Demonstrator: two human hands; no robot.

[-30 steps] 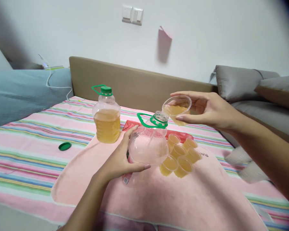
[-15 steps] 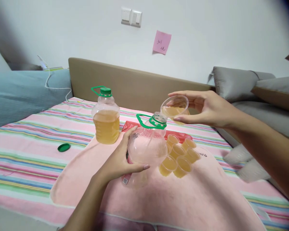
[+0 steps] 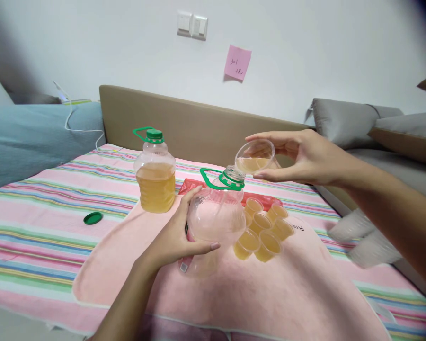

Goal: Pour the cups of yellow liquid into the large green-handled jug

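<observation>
My left hand [image 3: 175,237] is wrapped round the body of a clear plastic bottle [image 3: 216,220] that stands uncapped, its green handle ring round the neck. My right hand [image 3: 298,156] holds a small clear cup [image 3: 255,158] tilted over the bottle's mouth, with yellow liquid in it. Several small cups of yellow liquid [image 3: 262,229] stand clustered just right of the bottle on a pink towel [image 3: 234,289]. A second bottle [image 3: 155,173], capped in green and about half full of yellow liquid, stands behind to the left.
A loose green cap [image 3: 93,218] lies on the striped cloth [image 3: 39,213] at the left. A red flat packet [image 3: 190,186] lies behind the bottles. A tan headboard [image 3: 184,118], grey cushions [image 3: 344,123] and stacked empty cups [image 3: 362,239] border the right side.
The cup in my right hand has tipped a little further over the bottle's mouth and the liquid in it looks lower. My left hand and the bottle have stayed put.
</observation>
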